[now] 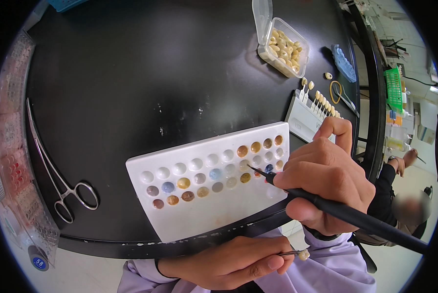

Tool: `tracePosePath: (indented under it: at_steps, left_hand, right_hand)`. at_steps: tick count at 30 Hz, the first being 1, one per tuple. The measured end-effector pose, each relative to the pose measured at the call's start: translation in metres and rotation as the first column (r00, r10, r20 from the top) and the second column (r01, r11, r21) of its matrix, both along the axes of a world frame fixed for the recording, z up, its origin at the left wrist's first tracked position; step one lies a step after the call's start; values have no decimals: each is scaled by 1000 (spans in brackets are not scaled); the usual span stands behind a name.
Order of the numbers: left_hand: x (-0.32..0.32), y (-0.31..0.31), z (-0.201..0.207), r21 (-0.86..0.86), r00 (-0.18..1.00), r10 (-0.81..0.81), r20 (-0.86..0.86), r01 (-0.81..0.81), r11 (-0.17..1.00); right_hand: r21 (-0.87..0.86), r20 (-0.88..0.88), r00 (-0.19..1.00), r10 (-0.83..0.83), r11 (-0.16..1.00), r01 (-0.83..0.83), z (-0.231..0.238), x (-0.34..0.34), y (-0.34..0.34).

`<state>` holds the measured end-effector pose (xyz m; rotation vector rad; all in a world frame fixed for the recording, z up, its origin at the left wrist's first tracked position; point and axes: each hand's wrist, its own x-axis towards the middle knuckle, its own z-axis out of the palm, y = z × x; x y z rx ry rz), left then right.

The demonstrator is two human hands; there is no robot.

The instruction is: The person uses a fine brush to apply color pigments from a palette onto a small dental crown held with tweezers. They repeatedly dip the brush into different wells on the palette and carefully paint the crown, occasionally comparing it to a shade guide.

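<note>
Here's the white palette (199, 229), lying on the black counter (121, 88) directly in front of the person, its rows of wells filled with browns, ochres, greys, blues and whites. Over its right half comes the right hand (331, 180), fingers curled and closed around a black brush (348, 214), and the fine tip is right at a pale well; whether it touches, I can't tell. Just off the palette's near edge, the left hand (229, 266) has its thumb and fingers pinched on a slim metal tool (288, 253), a small tooth-coloured piece (304, 255) at its end.

Out past the palette's far right corner sits a shade guide (301, 113), tooth-shaped tabs in a row, partly behind the right hand. Farther beyond the palette, there's a clear box (273, 59), lid up, loaded with tooth-shaped pieces (285, 51); to the right of that, a blue moulded piece (344, 63) and a yellow band (332, 87). Over to the palette's left, well apart, lies a scissor-handled clamp (38, 141), and farther left, clear cases (13, 127). Well off to the palette's right, a co-worker in dark clothing (383, 195).
</note>
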<state>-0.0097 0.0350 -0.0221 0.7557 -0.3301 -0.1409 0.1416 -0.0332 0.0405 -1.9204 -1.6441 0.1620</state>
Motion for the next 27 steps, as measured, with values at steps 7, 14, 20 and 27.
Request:
tracePosePath:
  at_steps: [7, 14, 20, 27]
  left_hand:
    - [-5, 2, 3, -49, 992, -88, -86, 84, 995]
    - [-4, -1, 0, -95, 993, -92, -77, 84, 992]
    - [-3, 1, 3, -73, 993, -90, -79, 85, 994]
    - [-3, 2, 4, -115, 986, -131, -99, 120, 986]
  right_hand:
    - [11, -35, 999, -23, 1000, 23, -3, -3, 1]
    - [25, -69, 997, -25, 999, 27, -1, -2, 1]
    - [19, -73, 997, -7, 1000, 9, -3, 0, -2]
    - [80, -92, 996, -10, 997, 18, -8, -2, -3]
